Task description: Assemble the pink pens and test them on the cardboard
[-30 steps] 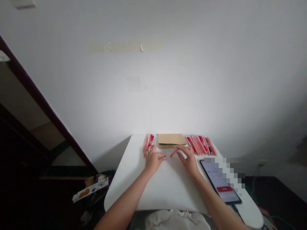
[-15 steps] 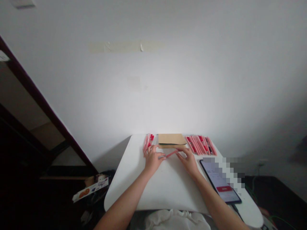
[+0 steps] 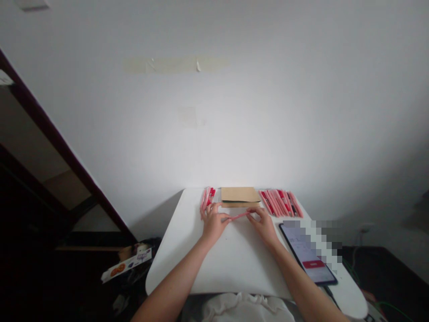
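pink pen (image 3: 239, 216): left grip (image 3: 213, 225) clamped on one end, right grip (image 3: 263, 223) clamped on other.

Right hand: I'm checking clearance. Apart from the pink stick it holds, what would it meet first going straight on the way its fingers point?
Probably the flat brown item, ahead and to the left of the right hand; depth is unclear, so the hand might pass above it.

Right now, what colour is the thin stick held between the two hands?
The stick is pink, best seen in the head view.
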Demonstrator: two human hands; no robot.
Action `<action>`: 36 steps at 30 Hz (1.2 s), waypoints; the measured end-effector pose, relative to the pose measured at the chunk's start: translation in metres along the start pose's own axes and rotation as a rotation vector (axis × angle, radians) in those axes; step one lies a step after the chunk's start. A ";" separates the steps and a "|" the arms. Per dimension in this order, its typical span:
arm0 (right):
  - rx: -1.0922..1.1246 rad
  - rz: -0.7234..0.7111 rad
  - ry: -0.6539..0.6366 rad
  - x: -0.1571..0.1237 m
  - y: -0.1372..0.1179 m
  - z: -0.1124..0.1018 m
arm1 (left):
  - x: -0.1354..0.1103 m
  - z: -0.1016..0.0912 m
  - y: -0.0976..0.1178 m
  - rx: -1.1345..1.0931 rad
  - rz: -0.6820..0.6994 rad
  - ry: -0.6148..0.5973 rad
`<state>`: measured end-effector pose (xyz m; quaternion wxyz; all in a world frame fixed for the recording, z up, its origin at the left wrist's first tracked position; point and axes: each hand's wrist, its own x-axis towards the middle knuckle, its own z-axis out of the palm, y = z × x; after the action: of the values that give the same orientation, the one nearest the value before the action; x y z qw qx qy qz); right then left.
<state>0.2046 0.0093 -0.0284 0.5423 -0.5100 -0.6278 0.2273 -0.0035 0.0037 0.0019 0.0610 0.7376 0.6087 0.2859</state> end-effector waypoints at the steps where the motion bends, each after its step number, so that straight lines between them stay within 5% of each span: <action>1: 0.000 0.007 0.008 0.000 0.000 0.000 | 0.000 0.000 -0.001 0.003 -0.002 0.010; 20: -0.051 -0.028 0.105 0.004 0.012 -0.004 | 0.001 0.008 -0.009 0.036 -0.049 0.107; 27: -0.247 -0.136 -0.091 0.000 0.000 -0.001 | 0.001 0.005 -0.004 0.031 -0.062 0.105; 36: -0.492 -0.166 -0.142 -0.003 -0.003 0.001 | 0.001 0.007 -0.008 0.025 -0.054 0.113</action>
<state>0.2021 0.0061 -0.0280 0.3735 -0.5559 -0.7404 0.0577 -0.0065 0.0082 -0.0069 0.0251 0.7042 0.6344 0.3179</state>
